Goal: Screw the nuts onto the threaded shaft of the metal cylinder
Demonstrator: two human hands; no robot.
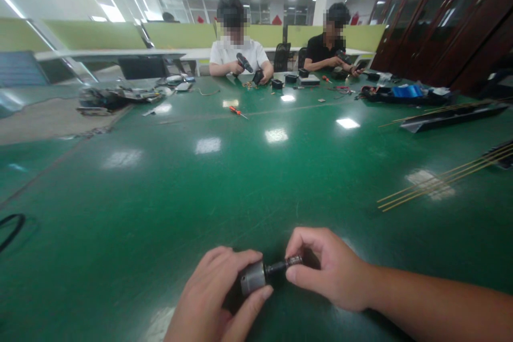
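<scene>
Low in the head view, my left hand (216, 294) is closed round a small grey metal cylinder (253, 277) just above the green table (224, 187). A dark shaft (282, 265) sticks out of the cylinder toward the right. My right hand (326, 272) pinches the end of that shaft between thumb and fingers. The two hands almost touch each other.
Across the table two people sit with power tools in their hands, with black boxes and a red-handled screwdriver (237, 112) near them. Thin brass rods (444, 179) and a black tray (452, 116) lie at the right. A black cable (11, 227) curls at the left edge.
</scene>
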